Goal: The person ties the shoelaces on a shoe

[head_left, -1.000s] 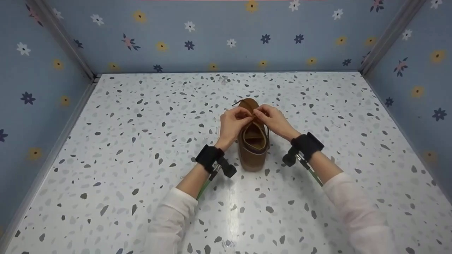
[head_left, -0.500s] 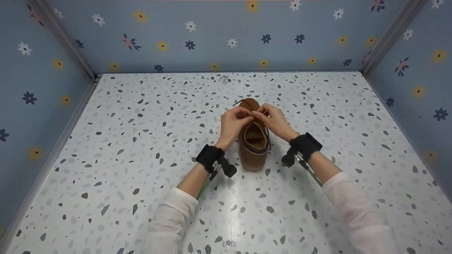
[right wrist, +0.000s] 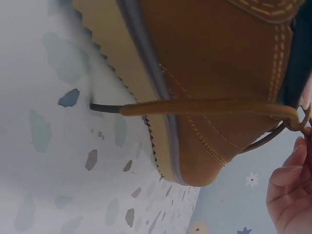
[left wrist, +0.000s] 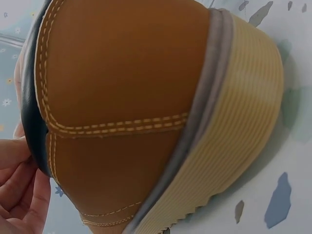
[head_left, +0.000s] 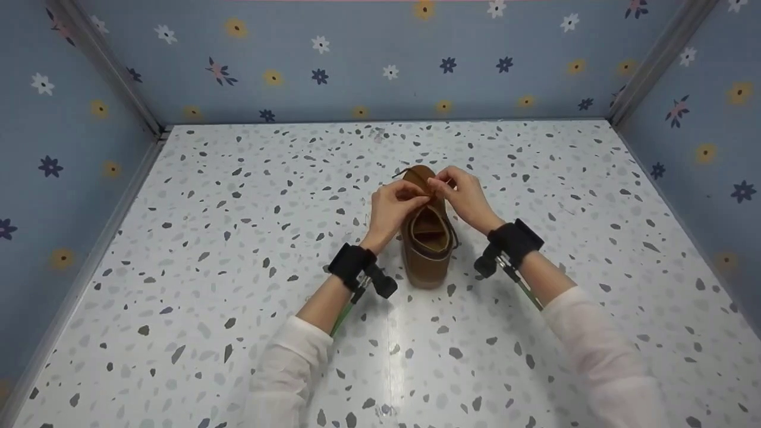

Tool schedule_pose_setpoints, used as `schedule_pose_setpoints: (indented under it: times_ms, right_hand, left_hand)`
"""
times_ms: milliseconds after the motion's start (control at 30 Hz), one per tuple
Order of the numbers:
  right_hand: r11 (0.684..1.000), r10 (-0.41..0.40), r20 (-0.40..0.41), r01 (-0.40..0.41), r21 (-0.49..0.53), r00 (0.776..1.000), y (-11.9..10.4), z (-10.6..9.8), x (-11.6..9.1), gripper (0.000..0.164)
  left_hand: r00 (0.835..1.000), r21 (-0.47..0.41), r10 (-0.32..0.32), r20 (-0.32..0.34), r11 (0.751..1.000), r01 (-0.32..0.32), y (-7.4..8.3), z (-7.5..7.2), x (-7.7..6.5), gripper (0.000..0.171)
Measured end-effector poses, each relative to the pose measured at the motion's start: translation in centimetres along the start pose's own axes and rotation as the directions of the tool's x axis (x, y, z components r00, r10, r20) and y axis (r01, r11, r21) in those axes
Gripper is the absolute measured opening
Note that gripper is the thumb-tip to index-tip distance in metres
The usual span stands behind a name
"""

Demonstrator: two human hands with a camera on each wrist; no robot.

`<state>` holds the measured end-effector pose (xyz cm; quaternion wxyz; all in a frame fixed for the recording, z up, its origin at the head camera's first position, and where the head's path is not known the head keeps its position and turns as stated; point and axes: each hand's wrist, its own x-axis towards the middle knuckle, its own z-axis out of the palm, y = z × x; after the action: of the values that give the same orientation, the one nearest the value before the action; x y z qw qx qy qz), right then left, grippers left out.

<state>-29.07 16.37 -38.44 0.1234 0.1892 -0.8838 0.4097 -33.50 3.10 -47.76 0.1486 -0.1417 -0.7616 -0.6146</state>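
A brown leather shoe (head_left: 425,270) stands upright on its sole, its toe pointing away from me. My left hand (head_left: 389,211) is over the lacing from the left, thumb and forefinger pinching the shoelace. From the right, my right hand (head_left: 467,196) pinches the lace a little nearer the toe. One lace end (right wrist: 195,106) hangs across the shoe's side in the right wrist view, its dark tip over the sole edge. Another lace end (head_left: 403,172) sticks out left of the toe. The left wrist view shows fingers (left wrist: 22,190) beside the dark collar; the lace is hidden there.
The shoe stands on a white speckled surface (head_left: 238,267). A blue flowered panel (head_left: 380,89) rises behind it, with similar panels at both sides. Each wrist wears a black strap (head_left: 516,244) with a small camera and a green cable.
My right hand has risen slightly and shifted towards the toe, away from the left fingertips. The left hand and the shoe stay almost in place.
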Motion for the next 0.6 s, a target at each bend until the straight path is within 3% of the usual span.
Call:
schedule_pose_setpoints:
  times_ms: [167, 200, 367, 600]
  right_hand:
    - [1.000, 0.013, 0.013, -0.014, 0.027, 1.000, -0.1, -0.2, 0.2, 0.018]
    - [0.999, 0.014, 0.036, -0.016, 0.042, 0.999, 0.0, -0.2, 0.1, 0.019]
    - [0.995, 0.000, 0.146, -0.015, 0.103, 0.989, 0.2, -0.2, 0.0, 0.020]
    - [0.998, 0.000, 0.117, -0.007, 0.060, 0.993, 0.1, -0.1, 0.1, 0.014]
  left_hand:
    - [0.999, 0.004, -0.032, 0.031, 0.999, 0.031, 0.8, -0.3, -0.1, 0.023]
    - [1.000, 0.005, -0.008, 0.016, 1.000, 0.008, -0.4, 0.1, 0.1, 0.026]
    - [0.999, 0.011, 0.032, -0.027, 0.999, -0.031, -1.2, 0.5, 0.1, 0.024]
    - [0.999, -0.031, 0.037, -0.008, 0.999, -0.037, -2.7, 0.6, 0.6, 0.024]
